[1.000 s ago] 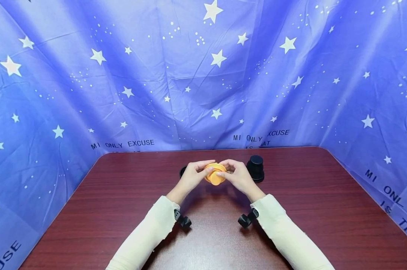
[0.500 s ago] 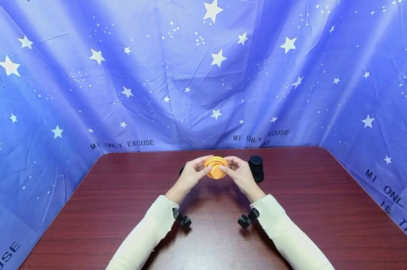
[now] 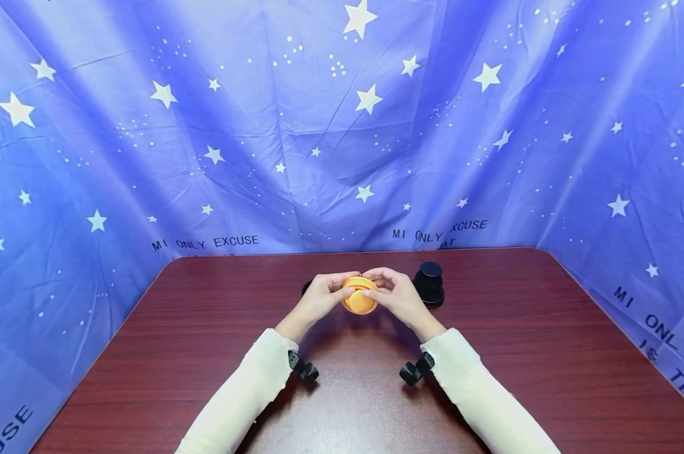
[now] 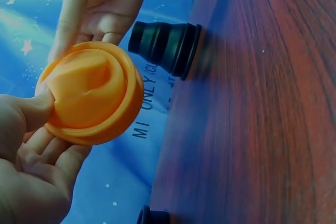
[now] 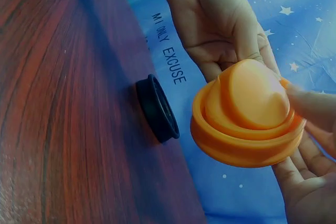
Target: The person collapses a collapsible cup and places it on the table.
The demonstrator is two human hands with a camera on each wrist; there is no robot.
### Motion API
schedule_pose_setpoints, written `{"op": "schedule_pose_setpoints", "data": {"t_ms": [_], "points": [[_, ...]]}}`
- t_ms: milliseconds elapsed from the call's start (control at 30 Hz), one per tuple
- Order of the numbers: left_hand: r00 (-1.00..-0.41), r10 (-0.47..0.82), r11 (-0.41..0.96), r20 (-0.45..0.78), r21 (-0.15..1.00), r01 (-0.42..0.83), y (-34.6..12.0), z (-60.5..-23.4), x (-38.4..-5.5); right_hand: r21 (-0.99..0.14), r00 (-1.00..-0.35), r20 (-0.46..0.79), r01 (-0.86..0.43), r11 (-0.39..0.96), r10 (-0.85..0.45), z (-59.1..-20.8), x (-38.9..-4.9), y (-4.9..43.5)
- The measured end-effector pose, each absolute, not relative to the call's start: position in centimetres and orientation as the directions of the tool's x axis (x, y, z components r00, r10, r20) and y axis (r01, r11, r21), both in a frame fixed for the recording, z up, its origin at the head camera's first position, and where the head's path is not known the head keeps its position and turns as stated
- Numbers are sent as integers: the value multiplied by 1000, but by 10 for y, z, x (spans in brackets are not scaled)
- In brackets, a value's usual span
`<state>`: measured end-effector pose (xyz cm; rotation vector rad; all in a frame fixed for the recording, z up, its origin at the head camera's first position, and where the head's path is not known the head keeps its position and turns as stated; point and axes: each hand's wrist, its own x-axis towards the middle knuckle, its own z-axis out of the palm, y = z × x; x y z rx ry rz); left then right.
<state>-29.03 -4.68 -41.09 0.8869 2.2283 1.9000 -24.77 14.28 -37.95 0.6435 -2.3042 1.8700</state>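
An orange collapsible cup [image 3: 359, 304], partly folded, is held above the table between both hands, its round base tipped towards me. My left hand [image 3: 318, 299] grips its left side, thumb on the face and fingers behind. On the opposite side my right hand [image 3: 400, 296] grips the rim the same way, its thumb pressing beside the base. In the left wrist view the orange cup [image 4: 89, 95] shows a dented, slanted middle inside a thick rim. From the right wrist the base of the cup [image 5: 260, 95] bulges out, tilted, from the folded rings. Some fingertips are hidden behind it.
A black stepped cup [image 3: 430, 282], narrow end up, stands on the table just beyond my right hand. Behind my left hand lies a low black ring-shaped piece [image 5: 157, 109], mostly hidden in the head view. A starry blue curtain [image 3: 296, 126] hangs around the brown table [image 3: 353, 403].
Both hands lifted the orange cup slightly, then lowered it again. Its tilt has changed, and the base now faces me more fully. The black cup has stayed in place.
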Motion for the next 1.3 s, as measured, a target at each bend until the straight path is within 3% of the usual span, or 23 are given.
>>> {"op": "schedule_pose_setpoints", "data": {"t_ms": [300, 667, 933, 1300], "points": [[-829, 487, 82, 274, 931, 356, -45, -407, -290, -900, -905, 331, -388, 199, -268, -390, -255, 144], [-850, 433, -9, 300, 944, 329, -48, -375, -269, -914, -912, 394, -402, 57, -115, -404, -267, 148], [-848, 461, -141, 262, 965, 222, -43, -402, -286, -917, -917, 396, -391, -77, -56, -402, -266, 147], [-853, 394, -175, 342, 939, 296, -41, -406, -287, -926, -924, 371, -362, -104, -95, -404, -267, 148]]}}
